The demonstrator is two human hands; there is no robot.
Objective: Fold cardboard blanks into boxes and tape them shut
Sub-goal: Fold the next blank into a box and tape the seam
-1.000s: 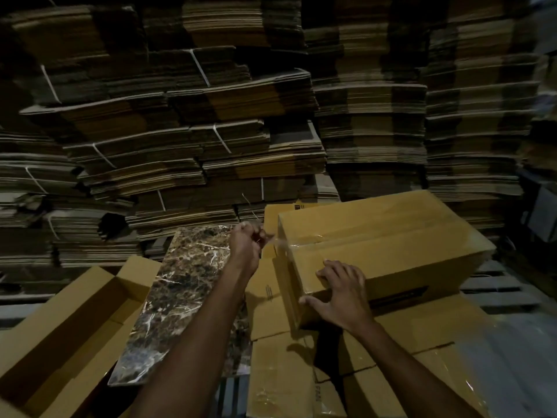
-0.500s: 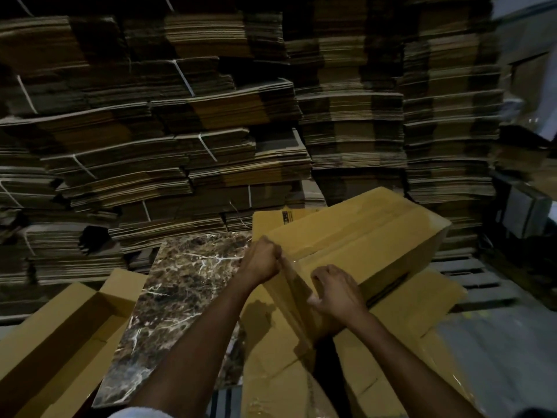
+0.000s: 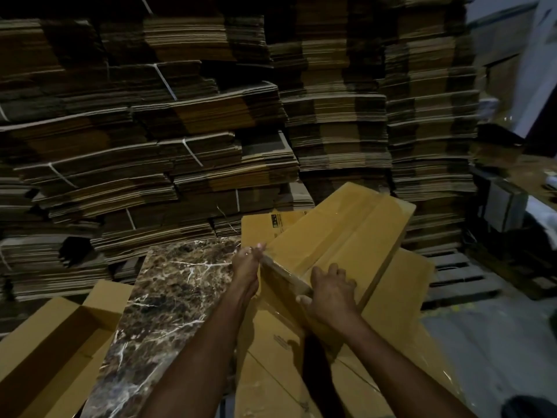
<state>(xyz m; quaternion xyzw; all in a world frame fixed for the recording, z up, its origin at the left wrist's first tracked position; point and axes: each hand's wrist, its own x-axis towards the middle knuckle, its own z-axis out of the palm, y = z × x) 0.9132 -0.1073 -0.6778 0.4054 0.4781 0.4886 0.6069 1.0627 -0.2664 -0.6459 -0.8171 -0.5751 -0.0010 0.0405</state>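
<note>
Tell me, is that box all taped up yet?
Almost. The box is folded, and shiny tape already runs along its top seam. Right now the left hand works the tape's end at the near corner while the right hand presses the box down. Left to do: the open box at lower left, and the big stacks of flat blanks behind.

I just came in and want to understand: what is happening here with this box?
A person is closing a box with clear tape. The box lies tilted on flat cardboard, and its top seam is taped. The left hand is at the near corner, where the tape goes over the edge; whether it pinches the tape is unclear. The right hand rests on the top, steadying the box. Bundled blanks are stacked behind.
</note>
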